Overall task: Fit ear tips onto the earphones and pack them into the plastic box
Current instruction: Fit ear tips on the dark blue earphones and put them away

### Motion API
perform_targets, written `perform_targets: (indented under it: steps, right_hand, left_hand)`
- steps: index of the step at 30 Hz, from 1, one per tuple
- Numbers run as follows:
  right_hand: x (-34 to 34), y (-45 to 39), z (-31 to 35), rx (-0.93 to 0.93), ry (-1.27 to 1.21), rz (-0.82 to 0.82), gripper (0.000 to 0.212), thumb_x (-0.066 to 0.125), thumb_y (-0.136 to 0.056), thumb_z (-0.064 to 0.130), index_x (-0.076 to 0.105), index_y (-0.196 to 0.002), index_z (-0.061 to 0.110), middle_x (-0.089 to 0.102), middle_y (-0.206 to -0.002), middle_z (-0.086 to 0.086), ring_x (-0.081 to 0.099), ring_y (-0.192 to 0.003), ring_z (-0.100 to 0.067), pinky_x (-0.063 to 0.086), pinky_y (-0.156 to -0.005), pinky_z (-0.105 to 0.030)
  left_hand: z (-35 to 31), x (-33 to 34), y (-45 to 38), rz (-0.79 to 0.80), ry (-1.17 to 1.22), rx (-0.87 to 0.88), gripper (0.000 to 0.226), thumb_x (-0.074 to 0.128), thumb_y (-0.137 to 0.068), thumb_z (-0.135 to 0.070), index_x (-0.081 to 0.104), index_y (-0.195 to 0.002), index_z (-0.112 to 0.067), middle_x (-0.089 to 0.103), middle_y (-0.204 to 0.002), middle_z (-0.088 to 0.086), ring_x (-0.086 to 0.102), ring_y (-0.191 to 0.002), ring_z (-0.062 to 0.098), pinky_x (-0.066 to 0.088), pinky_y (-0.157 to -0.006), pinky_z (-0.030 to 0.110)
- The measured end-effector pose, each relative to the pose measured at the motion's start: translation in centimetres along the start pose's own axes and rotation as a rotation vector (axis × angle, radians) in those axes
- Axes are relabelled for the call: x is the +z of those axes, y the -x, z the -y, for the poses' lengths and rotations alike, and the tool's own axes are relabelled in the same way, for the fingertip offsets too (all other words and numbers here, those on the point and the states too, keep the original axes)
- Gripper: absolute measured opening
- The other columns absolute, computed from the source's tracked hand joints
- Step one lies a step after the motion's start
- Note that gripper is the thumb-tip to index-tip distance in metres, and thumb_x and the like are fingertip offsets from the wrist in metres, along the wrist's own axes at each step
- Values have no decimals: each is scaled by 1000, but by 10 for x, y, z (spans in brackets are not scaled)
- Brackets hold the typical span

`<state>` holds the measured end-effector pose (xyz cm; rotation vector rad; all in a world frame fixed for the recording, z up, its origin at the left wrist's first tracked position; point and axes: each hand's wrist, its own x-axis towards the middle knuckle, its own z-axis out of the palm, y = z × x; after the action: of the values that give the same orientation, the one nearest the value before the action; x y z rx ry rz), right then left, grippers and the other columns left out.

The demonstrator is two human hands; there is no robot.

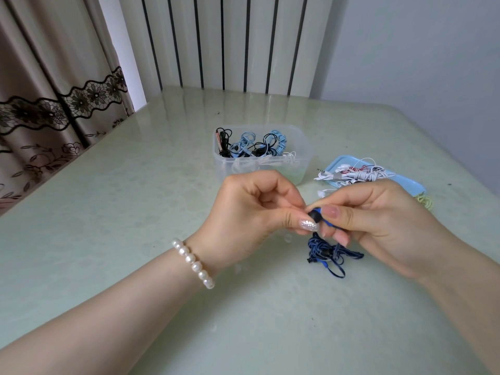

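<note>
Bare green tabletop [135, 185] surrounds us. Our left hand [251, 217] pinches the round black ear tip [315, 215] on the blue earbud; our right hand [378, 223] grips its tangled navy cable [328, 253], near the clear plastic box [303, 147].

Can't really see much of the blue earbud [319, 211], it's mostly buried between the fingertips of both hands, just the black ear tip [314, 215] peeking out. The right hand [378, 220] covers the near end of the blue tray [335, 165] and most of the yellowish cable [426, 200]. Both forearms run off the bottom edge. Cables in the plastic box [304, 147] are too tangled to count.
</note>
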<state>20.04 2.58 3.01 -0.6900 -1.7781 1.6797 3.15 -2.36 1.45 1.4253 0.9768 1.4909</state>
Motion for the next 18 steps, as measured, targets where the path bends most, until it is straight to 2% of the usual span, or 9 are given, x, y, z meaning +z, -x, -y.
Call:
perform_targets:
  steps: [5,10,12,15,18]
  right_hand:
    - [-1,-2,-4,-49,85,-40,53,78,-48,54,74,-78,10,64,-56,-7,50,-43,-9,43,-49,-17]
    - [0,-2,-5,-34,133,-63,52,79,-44,58,76,-75,16,66,-58,-10,51,-43,-8,44,-49,-18]
    - [3,-2,-4,-24,168,-88,41,77,-51,51,76,-73,17,66,-58,-11,50,-43,-9,43,-49,-20]
    - [7,-3,0,-10,198,-173,17,66,-61,29,74,-66,15,65,-55,-10,49,-41,-11,40,-48,-22]
    - [6,-2,7,-13,192,-197,17,63,-61,22,71,-70,9,64,-54,-9,52,-41,-13,39,-45,-19]
  left_hand:
    - [1,0,0,-43,-56,6,18,73,-53,-5,58,-62,-4,66,-53,3,66,-50,17,55,-55,26]
    - [3,-2,1,-92,-172,11,21,77,-51,-13,60,-61,-6,66,-53,2,66,-50,14,52,-54,21]
    - [6,-4,2,-101,-247,39,20,78,-53,-19,62,-61,-10,68,-57,3,67,-53,16,54,-55,25]
    - [11,-3,3,-101,-335,73,14,80,-62,-22,66,-62,-21,70,-63,3,69,-58,19,57,-60,30]
    - [13,0,3,-112,-283,58,8,74,-67,-19,69,-73,-19,72,-69,4,70,-63,16,58,-65,32]
